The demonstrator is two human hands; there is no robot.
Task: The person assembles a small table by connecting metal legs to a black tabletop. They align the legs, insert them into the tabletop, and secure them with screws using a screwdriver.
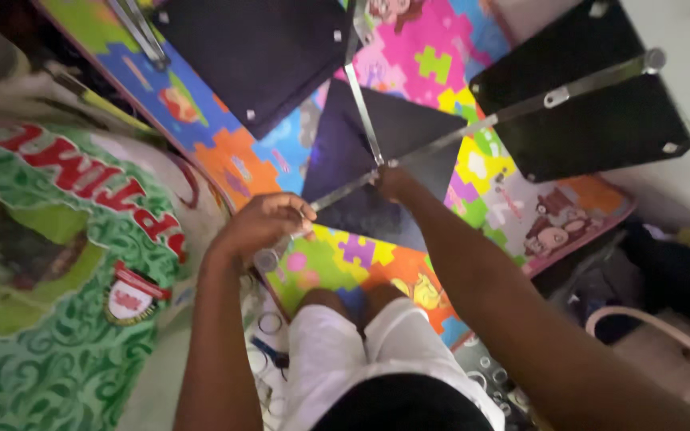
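- Your left hand (269,223) has its grip closed around the lower end of a long metal rod (481,124) — the rod's round end cap shows just below your fingers.
- Your right hand (393,182) sits at the hub where the rods meet; its grip looks wrapped there, but the fingers are too hidden to tell for sure.
- I count three metal rods: the long one running up to the right, a second rod (363,108) rising from the hub, and a third rod (141,32) at the top left.
- Three black fabric panels hang on them — top-left panel (257,52), middle panel (361,160), right panel (592,104).
- All of it lies over one colourful puzzle mat (337,255) on the floor.
- A green printed sack (57,263) sits to your left; its contents are not visible.
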